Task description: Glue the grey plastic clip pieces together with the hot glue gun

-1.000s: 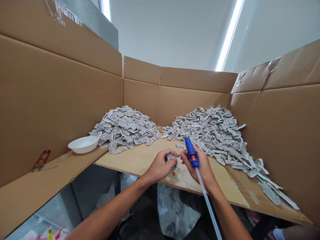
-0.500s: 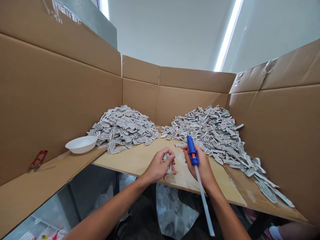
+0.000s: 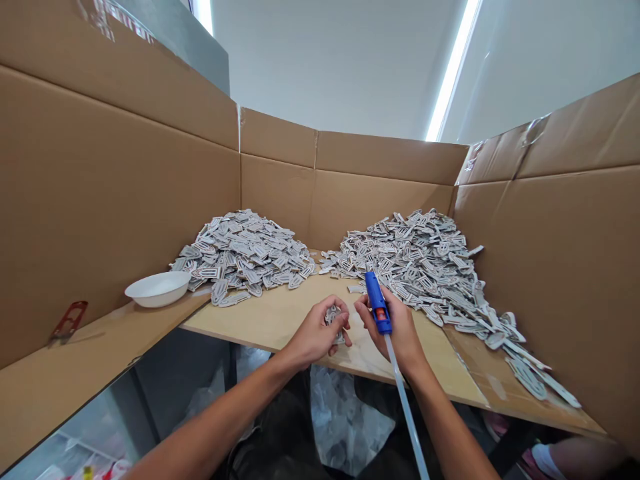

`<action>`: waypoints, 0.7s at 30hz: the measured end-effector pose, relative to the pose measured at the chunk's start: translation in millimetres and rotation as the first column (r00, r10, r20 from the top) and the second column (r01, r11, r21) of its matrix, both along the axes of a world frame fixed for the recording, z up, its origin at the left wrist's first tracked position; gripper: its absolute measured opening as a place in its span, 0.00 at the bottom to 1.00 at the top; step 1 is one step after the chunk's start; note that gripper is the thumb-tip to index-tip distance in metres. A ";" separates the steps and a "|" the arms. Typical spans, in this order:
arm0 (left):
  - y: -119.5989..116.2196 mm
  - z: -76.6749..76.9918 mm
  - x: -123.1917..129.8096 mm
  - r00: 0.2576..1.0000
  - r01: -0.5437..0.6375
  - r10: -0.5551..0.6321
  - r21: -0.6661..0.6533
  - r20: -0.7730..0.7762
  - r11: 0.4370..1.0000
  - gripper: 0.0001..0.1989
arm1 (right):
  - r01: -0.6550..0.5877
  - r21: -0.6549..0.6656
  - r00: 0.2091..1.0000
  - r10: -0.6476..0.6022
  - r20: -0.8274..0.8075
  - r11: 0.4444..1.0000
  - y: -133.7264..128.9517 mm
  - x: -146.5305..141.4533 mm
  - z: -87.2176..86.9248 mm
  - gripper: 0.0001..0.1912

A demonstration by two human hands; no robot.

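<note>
My left hand (image 3: 321,330) is closed around a small flat pale-grey cut-out piece (image 3: 334,317), partly hidden by the fingers. A blue hot glue gun (image 3: 377,303) rests in my right hand (image 3: 400,333), its nozzle pointing away from me. From the gun's rear a long translucent glue stick (image 3: 406,400) runs down toward my lap. The two hands are apart, just over the table's front edge. Beyond them lie a left pile (image 3: 245,253) and a larger right pile (image 3: 415,260) of similar grey pieces.
A white bowl (image 3: 159,290) stands left of the left pile. Red-handled snips (image 3: 70,320) lean near the left cardboard wall (image 3: 125,200). Cardboard also encloses the back and right of the wooden table (image 3: 260,323). A plastic bag (image 3: 340,420) hangs below the front edge. Part of another person shows at lower right.
The glue gun has shifted slightly left, with its nozzle turned a little more to the left. My left hand keeps its grip on the piece. The whole view has shifted slightly.
</note>
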State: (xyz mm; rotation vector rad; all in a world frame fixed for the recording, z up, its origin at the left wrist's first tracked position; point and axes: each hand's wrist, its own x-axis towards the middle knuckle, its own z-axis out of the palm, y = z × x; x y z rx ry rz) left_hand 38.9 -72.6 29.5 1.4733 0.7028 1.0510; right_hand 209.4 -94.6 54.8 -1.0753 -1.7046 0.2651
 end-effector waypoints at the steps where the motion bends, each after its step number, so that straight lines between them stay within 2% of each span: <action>1: -0.3 0.1 -0.5 1.000 0.009 -0.009 -0.018 0.019 1.000 0.22 | 0.024 0.015 1.000 -0.024 0.004 1.000 -0.6 0.2 0.7 0.12; 5: -3.2 3.6 -4.2 0.996 0.045 -0.037 -0.098 0.080 0.994 0.32 | 0.063 0.055 0.995 -0.067 0.077 0.996 -4.1 4.9 4.3 0.10; 7: -5.8 6.9 -5.5 0.995 0.064 -0.056 -0.099 0.077 0.993 0.29 | 0.040 0.061 0.987 -0.049 0.151 0.997 -6.5 8.4 6.2 0.07; 9: -8.3 10.3 -5.9 0.994 0.098 -0.094 -0.080 0.049 0.992 0.22 | 0.004 0.068 0.979 -0.018 0.203 0.998 -8.8 10.5 7.9 0.06; 13: -9.1 13.2 -4.5 0.984 0.176 -0.174 -0.086 0.026 0.981 0.15 | -0.011 0.101 0.976 -0.011 0.218 0.995 -12.3 8.9 10.8 0.04; 16: -5.9 12.5 -4.6 0.975 0.222 -0.219 -0.086 0.038 0.971 0.17 | 0.003 0.116 0.979 -0.026 0.203 0.993 -14.5 6.6 12.5 0.06; 21: -2.8 13.0 -7.8 0.934 0.359 -0.358 -0.050 0.023 0.932 0.26 | -0.002 0.160 0.966 -0.040 0.257 0.987 -17.2 6.6 13.7 0.09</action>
